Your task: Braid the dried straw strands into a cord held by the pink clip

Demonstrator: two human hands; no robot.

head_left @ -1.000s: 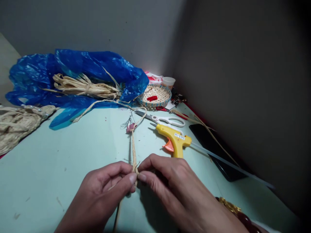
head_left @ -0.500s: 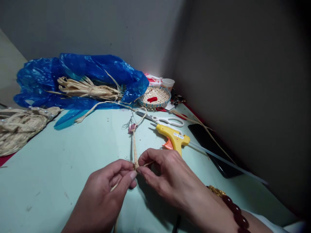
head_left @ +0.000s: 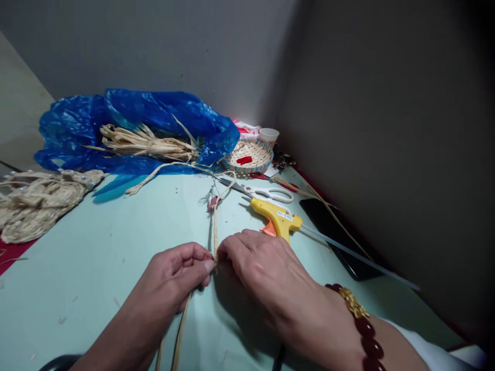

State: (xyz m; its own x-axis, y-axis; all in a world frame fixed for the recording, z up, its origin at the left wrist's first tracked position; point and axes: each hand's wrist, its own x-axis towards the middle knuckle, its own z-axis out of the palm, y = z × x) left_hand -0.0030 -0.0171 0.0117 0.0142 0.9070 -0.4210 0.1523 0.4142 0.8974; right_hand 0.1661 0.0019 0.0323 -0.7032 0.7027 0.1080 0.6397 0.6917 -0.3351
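Your left hand (head_left: 176, 273) pinches the near end of the braid (head_left: 215, 232); your right hand (head_left: 266, 273) seemingly touches it, finger closure hidden.

- Braided strand (head_left: 215, 229), pale: near end pinched by left hand (head_left: 180, 273); right hand (head_left: 265, 278) held against it, fingertips partly hidden.
- Clip (head_left: 212, 204), pinkish: fastened on the strand, ahead of both hands.
- Glue gun (head_left: 274, 213), yellow: laid just beyond right hand, glue stick (head_left: 359, 260) inserted at rear.
- Scissors (head_left: 266, 193), white-handled: placed behind glue gun.
- Fibre bundle (head_left: 150, 144), tied: partly enclosed by blue plastic bag (head_left: 166, 107).
- Beaded bracelet (head_left: 364, 327), dark red: worn on right wrist.
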